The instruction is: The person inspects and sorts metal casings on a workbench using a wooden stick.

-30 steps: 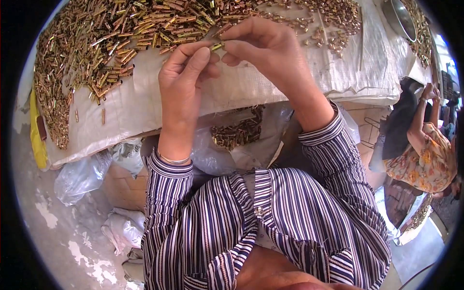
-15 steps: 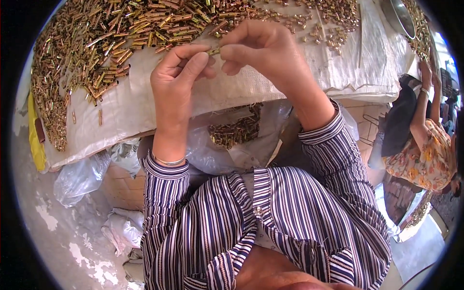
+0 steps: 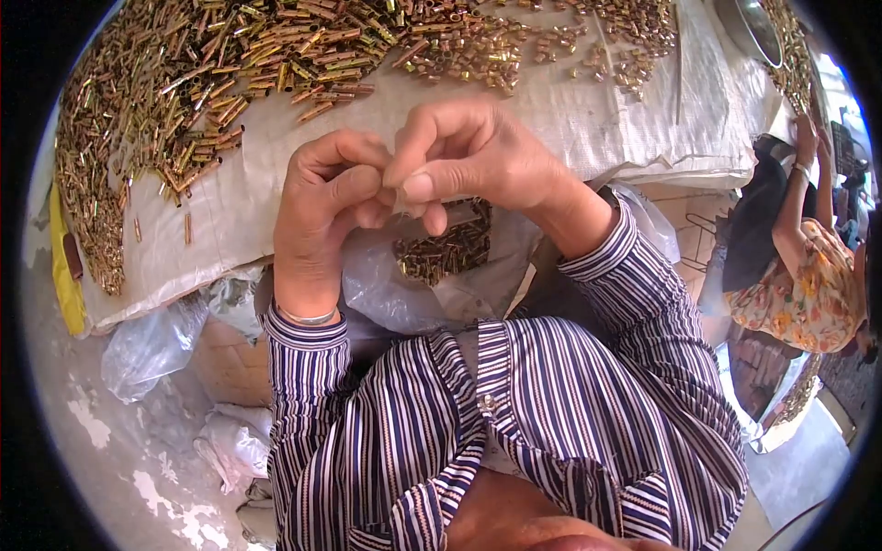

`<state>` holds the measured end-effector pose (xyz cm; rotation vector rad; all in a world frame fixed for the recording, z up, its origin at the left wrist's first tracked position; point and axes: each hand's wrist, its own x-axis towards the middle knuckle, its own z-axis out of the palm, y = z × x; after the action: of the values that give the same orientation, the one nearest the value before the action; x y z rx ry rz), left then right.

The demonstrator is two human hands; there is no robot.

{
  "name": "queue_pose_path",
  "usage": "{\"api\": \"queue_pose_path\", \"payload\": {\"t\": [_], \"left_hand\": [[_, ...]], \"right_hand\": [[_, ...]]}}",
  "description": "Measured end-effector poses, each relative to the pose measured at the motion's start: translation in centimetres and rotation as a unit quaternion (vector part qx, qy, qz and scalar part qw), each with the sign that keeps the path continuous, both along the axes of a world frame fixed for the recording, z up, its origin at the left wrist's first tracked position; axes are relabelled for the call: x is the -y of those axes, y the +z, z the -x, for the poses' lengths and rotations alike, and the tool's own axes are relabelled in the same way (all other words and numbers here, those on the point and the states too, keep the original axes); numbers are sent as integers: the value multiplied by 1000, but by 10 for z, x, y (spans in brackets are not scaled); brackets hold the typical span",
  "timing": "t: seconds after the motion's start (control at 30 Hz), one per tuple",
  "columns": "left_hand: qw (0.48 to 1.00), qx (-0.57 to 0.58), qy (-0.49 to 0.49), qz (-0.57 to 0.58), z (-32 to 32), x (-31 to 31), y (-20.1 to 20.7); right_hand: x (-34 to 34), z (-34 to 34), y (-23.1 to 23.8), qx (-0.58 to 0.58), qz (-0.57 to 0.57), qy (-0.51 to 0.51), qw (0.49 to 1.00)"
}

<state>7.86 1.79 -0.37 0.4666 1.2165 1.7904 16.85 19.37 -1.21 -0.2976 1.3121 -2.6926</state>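
My left hand (image 3: 335,188) and my right hand (image 3: 478,158) meet above the near edge of the work surface. The left fingers and thumb are closed in a pinch around a small metal tube, now mostly hidden. My right thumb and fingertips press together against the left fingertips; what they hold there is hidden. Beyond my hands lies a large heap of slim brass-coloured metal tubes (image 3: 211,87). To its right are scattered short brass-coloured metal sleeves (image 3: 482,60).
White woven sheeting (image 3: 266,174) covers the surface. Below its edge hangs a clear plastic bag (image 3: 377,294) beside more metal pieces (image 3: 450,253). A metal bowl (image 3: 751,32) stands at far right. Another person in a floral top (image 3: 795,294) works at the right.
Both hands have drawn back toward me from the heap and closed together. The tube seen between the fingertips is now mostly covered by the fingers.
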Motion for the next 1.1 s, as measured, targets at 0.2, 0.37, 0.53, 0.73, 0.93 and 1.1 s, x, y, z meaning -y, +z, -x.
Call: {"api": "queue_pose_path", "payload": {"t": [0.2, 0.37, 0.53, 0.73, 0.93, 1.1], "left_hand": [[999, 31, 9, 20, -1, 5, -4], [991, 38, 118, 39, 11, 1, -7], [986, 68, 143, -51, 33, 15, -12], [932, 239, 231, -143, 57, 30, -27], [940, 230, 211, -138, 59, 36, -28], [917, -209, 239, 241, 40, 20, -11]], "right_hand": [[2, 4, 8, 9, -21, 1, 1000], [-15, 17, -10, -122, -618, -315, 710], [-15, 23, -21, -61, -740, -305, 597], [-11, 28, -19, -56, -786, -278, 550], [-14, 29, -18, -37, -761, -282, 583], [-18, 31, -14, -25, -641, -292, 710]]}}
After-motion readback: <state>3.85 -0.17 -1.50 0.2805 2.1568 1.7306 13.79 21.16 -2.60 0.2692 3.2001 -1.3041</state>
